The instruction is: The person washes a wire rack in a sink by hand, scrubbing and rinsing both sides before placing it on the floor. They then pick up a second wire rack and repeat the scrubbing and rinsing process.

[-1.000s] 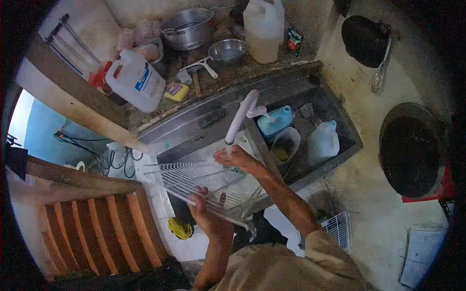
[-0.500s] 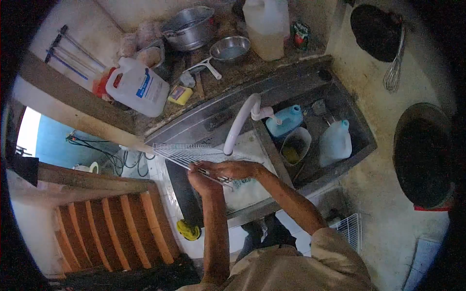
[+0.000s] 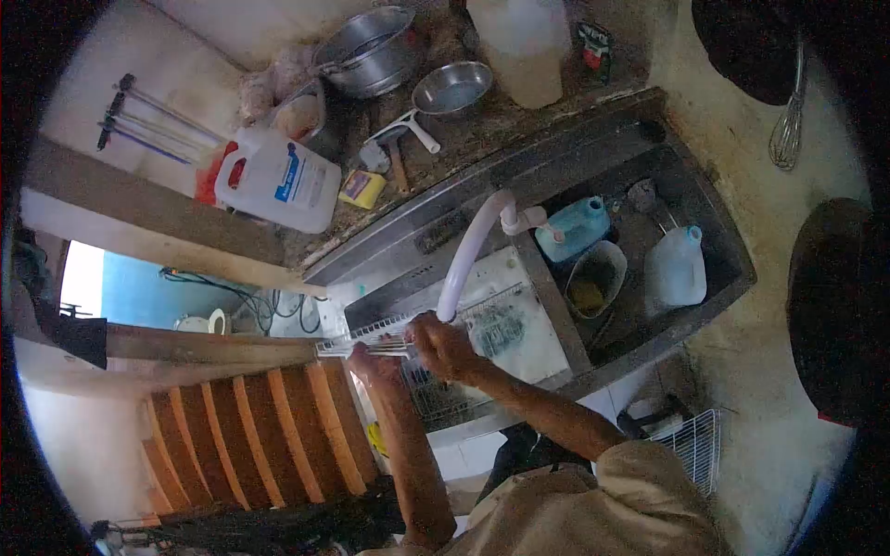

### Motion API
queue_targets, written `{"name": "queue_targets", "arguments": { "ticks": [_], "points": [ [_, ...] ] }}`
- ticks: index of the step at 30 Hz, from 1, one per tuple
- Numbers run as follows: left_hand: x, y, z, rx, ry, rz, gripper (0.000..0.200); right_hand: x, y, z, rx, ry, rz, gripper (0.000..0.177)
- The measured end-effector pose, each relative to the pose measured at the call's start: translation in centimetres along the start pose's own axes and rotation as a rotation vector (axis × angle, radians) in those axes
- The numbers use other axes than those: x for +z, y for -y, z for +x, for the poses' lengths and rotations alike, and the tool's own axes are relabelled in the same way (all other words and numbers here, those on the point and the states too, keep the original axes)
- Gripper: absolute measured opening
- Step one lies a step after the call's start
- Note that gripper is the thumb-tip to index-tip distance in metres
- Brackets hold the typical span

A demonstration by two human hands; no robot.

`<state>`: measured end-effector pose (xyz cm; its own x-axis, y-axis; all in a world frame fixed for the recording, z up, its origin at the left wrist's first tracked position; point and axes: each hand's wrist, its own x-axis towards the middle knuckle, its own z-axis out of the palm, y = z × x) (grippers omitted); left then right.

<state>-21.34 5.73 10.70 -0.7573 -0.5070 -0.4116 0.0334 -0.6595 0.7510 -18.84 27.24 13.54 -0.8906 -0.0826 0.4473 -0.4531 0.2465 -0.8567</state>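
Observation:
A white wire rack [image 3: 378, 345] is held above the left sink basin, turned nearly edge-on to me. My left hand [image 3: 375, 367] grips its near side, fingers closed on the wires. My right hand [image 3: 443, 348] is closed at the rack's right end, just under the mouth of the white faucet pipe [image 3: 471, 250]. Below both hands the left basin [image 3: 542, 352] has a pale, wet-looking bottom with a dark greenish patch [image 3: 498, 329]. More wire grid [image 3: 443, 397] shows in the basin beneath my right wrist.
In the right basin stand a blue jug [image 3: 577, 227], a pale jug [image 3: 677, 269] and a tub [image 3: 598, 278] with something yellow inside. The ledge behind holds a white canister [image 3: 287, 181], a yellow sponge pack [image 3: 362, 189], a metal bowl [image 3: 452, 88] and pots [image 3: 366, 56].
The rack has tilted from a slanted, broad view to nearly edge-on. My right hand has gone from lying extended over it to closed at its right end. The view has shifted slightly.

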Motion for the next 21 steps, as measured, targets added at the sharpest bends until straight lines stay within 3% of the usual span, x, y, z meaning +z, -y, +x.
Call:
{"name": "queue_targets", "arguments": {
  "ticks": [1,2,4,6,7,9,11,13,14,15,17,18,21],
  "points": [
    [1.1,-0.5,-1.4,0.053,0.05,0.146,0.04,0.0,0.3,0.2,0.104,0.035,0.124,0.024],
    [1.9,-1.1,-2.9,0.108,0.097,0.291,0.041,-0.3,-0.9,0.2,0.014,-0.098,0.044,0.023],
    [2.3,-2.8,-3.8,0.057,0.128,0.229,0.042,-1.2,-6.6,-0.9,-0.176,-0.355,-0.113,0.021],
    [5.4,-5.5,-6.6,-0.079,0.062,0.009,0.042,-0.8,-15.8,-4.9,-0.062,-0.253,-0.496,0.013],
    [7.7,-7.2,-9.2,-0.189,-0.019,-0.18,0.041,-2.2,-16.8,-5.6,-0.13,-0.236,-0.74,0.015],
    [9.0,-7.2,-11.0,-0.149,0.04,-0.013,0.038,-2.6,-14.8,-4.8,0.416,0.192,-0.428,0.022],
    [8.3,-5.0,-10.2,-0.096,-0.043,0.062,0.036,0.0,-7.6,-4.6,0.097,-0.161,-0.372,0.024],
    [9.5,-3.9,-12.1,-0.056,-0.062,0.104,0.036,-0.1,-3.3,-3.4,0.194,0.083,0.005,0.025],
    [11.4,-5.1,-14.8,-0.055,-0.042,0.126,0.036,-1.2,-1.5,-2.6,0.221,0.106,-0.057,0.029],
    [12.0,-5.9,-16.6,-0.055,-0.034,0.15,0.036,-0.8,-3.5,-3.7,0.215,0.124,-0.17,0.03],
    [5.2,-8.1,-12.7,-0.184,0.079,0.056,0.034,0.2,-11.5,-6.2,0.167,0.163,-0.395,0.034],
    [1.8,-9.8,-11.4,-0.219,0.119,0.011,0.033,-0.8,-13.9,-7.3,0.289,0.219,-0.26,0.035],
    [1.1,-13.4,-16.1,-0.141,0.384,0.074,0.042,-2.5,-19.5,-11.0,0.616,0.356,0.004,0.042]
  ]
}}
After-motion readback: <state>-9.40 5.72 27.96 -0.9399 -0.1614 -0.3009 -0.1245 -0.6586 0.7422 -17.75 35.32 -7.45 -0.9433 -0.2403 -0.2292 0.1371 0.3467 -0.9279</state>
